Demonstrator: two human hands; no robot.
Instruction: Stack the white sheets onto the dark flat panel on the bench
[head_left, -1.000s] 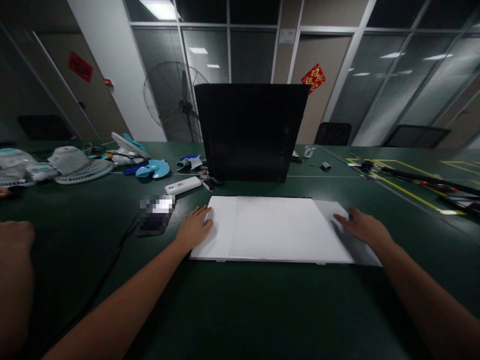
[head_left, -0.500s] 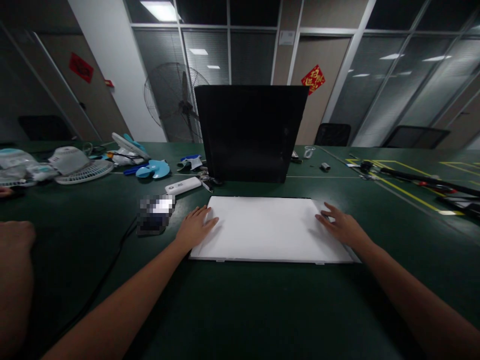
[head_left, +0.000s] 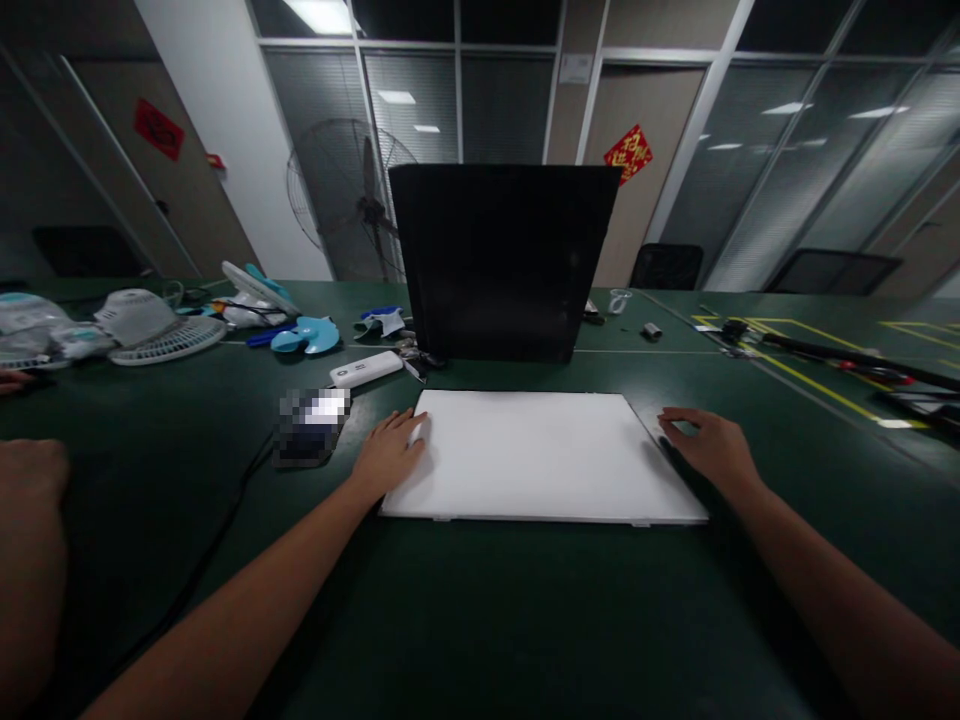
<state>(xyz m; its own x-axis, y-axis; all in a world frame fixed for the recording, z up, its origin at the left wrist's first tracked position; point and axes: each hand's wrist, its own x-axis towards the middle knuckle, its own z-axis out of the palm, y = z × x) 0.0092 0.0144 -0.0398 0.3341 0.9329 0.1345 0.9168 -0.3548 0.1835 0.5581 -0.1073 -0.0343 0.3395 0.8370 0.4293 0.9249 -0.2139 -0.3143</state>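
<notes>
A flat white rectangular panel lies on the dark green table, with small tabs along its near edge. My left hand rests on the panel's left edge, fingers stretched out and thumb on the white surface. Just off the panel's right edge is my right hand, its thumb and fingertips brought together in a pinch. Whatever sits between those fingertips is too small to make out.
A large black screen-like panel stands upright behind the white one. To the left are a white power-bank-like device, a blurred-out device on a cable, blue fan blades and another person's arm. Black rods lie far right.
My right hand has moved right, off the panel's edge, and its fingers have closed into a pinch. A pale strip along the panel's right side no longer shows. My left hand stays nearly still.
</notes>
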